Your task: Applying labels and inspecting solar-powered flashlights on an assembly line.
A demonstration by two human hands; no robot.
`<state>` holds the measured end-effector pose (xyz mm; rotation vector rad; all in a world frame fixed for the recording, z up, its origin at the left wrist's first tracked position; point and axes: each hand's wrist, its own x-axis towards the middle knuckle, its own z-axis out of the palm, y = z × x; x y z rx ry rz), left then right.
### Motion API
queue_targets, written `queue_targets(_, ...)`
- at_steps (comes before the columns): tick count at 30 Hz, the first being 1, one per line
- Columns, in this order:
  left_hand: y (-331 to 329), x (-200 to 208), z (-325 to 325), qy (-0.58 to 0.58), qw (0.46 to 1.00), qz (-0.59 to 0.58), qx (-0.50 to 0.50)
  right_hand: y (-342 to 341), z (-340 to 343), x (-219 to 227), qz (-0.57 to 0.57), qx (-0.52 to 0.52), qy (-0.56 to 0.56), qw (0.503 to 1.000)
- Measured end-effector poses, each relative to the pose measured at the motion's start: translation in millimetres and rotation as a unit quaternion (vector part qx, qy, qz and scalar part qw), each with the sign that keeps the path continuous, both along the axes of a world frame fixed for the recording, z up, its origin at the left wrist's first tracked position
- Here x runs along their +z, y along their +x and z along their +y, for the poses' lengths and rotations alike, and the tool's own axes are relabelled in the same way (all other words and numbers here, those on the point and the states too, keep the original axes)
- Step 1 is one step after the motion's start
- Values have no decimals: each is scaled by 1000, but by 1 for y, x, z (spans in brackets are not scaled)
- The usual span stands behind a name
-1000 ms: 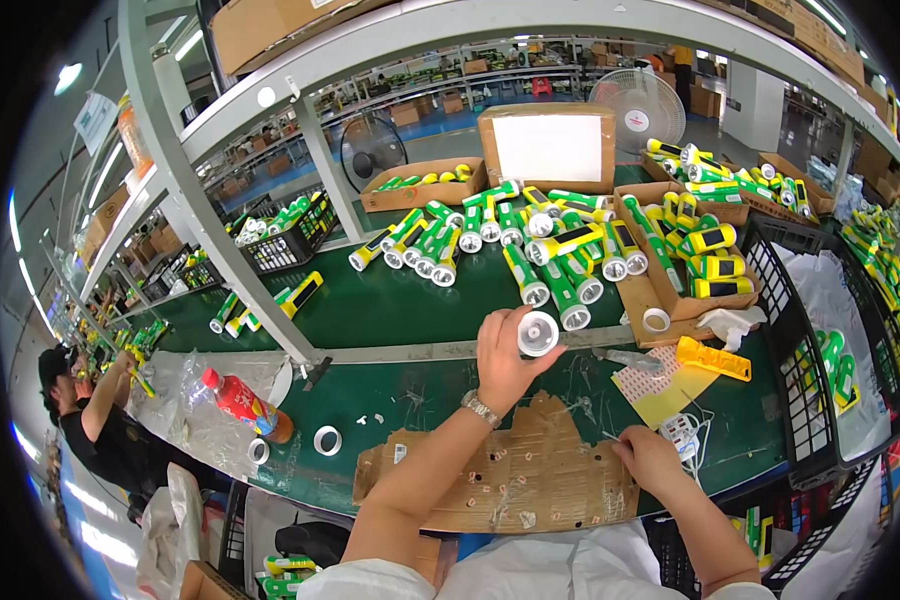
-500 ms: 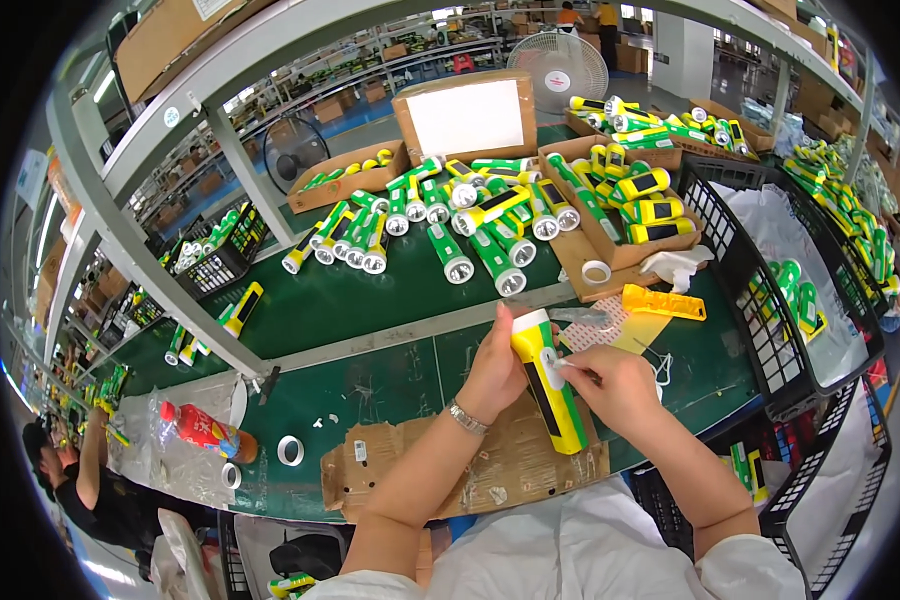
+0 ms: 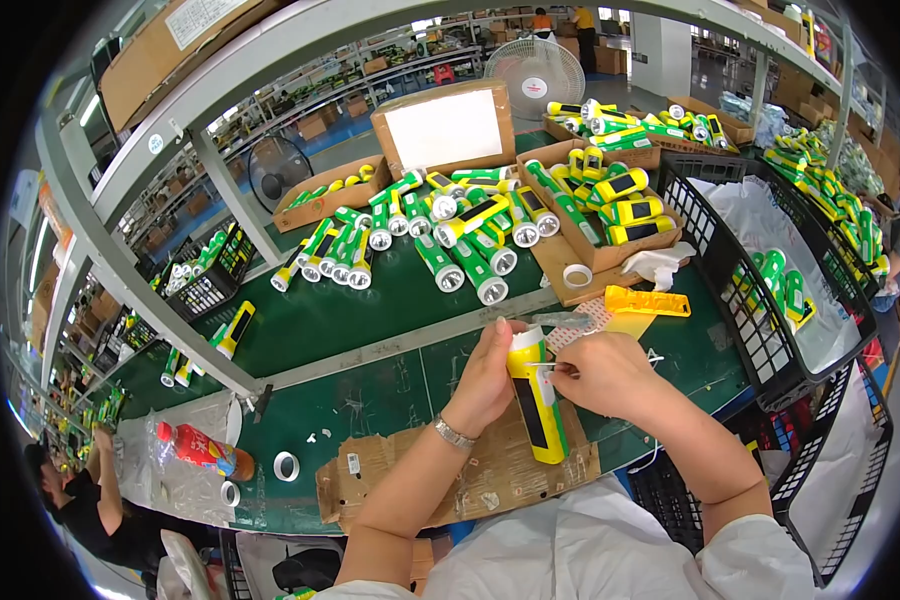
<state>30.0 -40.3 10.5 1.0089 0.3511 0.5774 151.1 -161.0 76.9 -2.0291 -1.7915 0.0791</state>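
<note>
I have the yellow-and-green flashlight [image 3: 537, 400] gripped in my left hand [image 3: 485, 375], fingers wrapped round its upper body so the white head end points up toward twelve o'clock and the tail rests down on the torn cardboard sheet [image 3: 470, 470] at six. My right hand [image 3: 610, 375] sits just at three o'clock of the flashlight, fingers pinched shut on a thin metal tool [image 3: 553, 367] whose tip touches the side of the flashlight's body. Both hands are close together, with only the flashlight between them. All this is over the near edge of the green table [image 3: 370, 320]. At one o'clock from my hands lies a yellow plastic piece [image 3: 648, 301], and beyond it a cardboard box [image 3: 610, 225] loaded with more yellow and green flashlights. At twelve o'clock a loose heap of green flashlights [image 3: 440, 235] spreads across the table, heads facing me. A roll of white tape [image 3: 287, 466] lies at nine o'clock, near the cardboard sheet, and farther out at nine a red drink bottle [image 3: 200, 448] lies on clear plastic. A black wire basket [image 3: 760, 330] stands at three o'clock, lined with a white bag. Another person [image 3: 80, 500] bends over at the far eight o'clock edge.
</note>
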Motion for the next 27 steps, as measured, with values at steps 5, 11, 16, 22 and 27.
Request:
queue_targets(5,1,-3,-1,73,997,21,24,-4,6,-4,-22,-3,-18,1000)
queue_targets(11,-7,4,1,-21,998,-52,4,5,8,-16,136,-21,20,990)
queue_targets(16,1,-18,-13,388,911,104,93,1,13,-28,233,-62,78,967)
queue_targets(22,-1,-22,31,160,967,130,152,4,-5,-34,126,-72,88,986)
queue_targets(27,-3,-13,21,-118,992,-21,39,22,-14,-89,157,13,72,985)
